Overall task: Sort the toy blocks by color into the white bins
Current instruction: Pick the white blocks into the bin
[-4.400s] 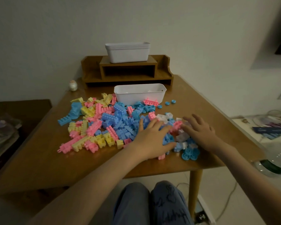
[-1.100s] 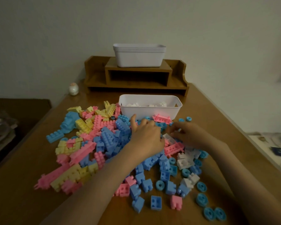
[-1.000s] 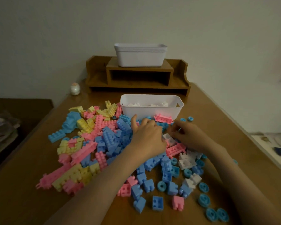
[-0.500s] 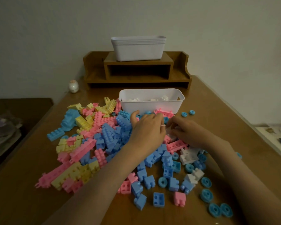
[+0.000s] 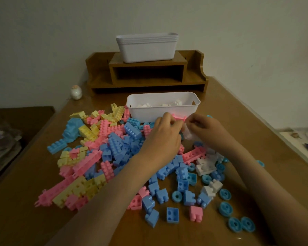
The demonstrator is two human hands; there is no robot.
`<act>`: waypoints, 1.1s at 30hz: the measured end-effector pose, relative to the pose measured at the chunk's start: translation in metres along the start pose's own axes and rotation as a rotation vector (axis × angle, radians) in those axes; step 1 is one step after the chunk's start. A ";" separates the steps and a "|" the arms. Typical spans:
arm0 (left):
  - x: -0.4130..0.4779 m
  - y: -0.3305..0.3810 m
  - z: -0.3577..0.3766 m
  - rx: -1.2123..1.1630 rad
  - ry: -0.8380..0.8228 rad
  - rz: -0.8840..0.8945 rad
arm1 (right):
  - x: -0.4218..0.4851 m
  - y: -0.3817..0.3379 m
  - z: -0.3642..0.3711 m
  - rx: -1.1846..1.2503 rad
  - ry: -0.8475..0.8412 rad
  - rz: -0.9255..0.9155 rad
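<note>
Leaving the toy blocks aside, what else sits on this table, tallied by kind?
white bin with white blocks in it: 1
stack of white bins: 1
wooden shelf: 1
egg-shaped ornament: 1
Total: 4

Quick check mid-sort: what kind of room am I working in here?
Most likely a room in a home, at a desk. The wooden table stands against a plain wall, carries a wooden desk shelf and an egg-shaped ornament, and is strewn with toy blocks.
</note>
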State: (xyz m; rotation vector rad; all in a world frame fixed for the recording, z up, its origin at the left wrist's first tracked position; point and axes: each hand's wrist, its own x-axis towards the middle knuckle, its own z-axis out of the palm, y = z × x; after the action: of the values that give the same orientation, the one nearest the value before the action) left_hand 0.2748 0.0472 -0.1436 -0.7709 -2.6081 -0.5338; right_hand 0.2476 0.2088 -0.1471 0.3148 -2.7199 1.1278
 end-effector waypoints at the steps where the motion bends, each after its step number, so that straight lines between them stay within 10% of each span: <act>1: 0.000 0.000 0.000 0.013 0.012 0.019 | 0.000 -0.002 -0.001 0.109 -0.008 0.037; 12: 0.008 -0.007 -0.005 0.065 0.152 0.146 | -0.007 -0.019 0.003 0.539 -0.185 0.123; 25: 0.096 -0.086 -0.014 0.143 -0.103 -0.305 | 0.086 -0.016 0.001 -0.260 -0.044 0.023; 33: 0.092 -0.085 -0.010 -0.064 -0.052 -0.340 | 0.065 -0.018 -0.016 -0.224 -0.036 -0.097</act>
State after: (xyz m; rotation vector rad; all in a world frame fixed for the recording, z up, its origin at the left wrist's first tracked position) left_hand 0.1563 0.0166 -0.1156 -0.3616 -2.7988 -0.7021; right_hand 0.1906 0.1997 -0.1083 0.4306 -2.7937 0.7912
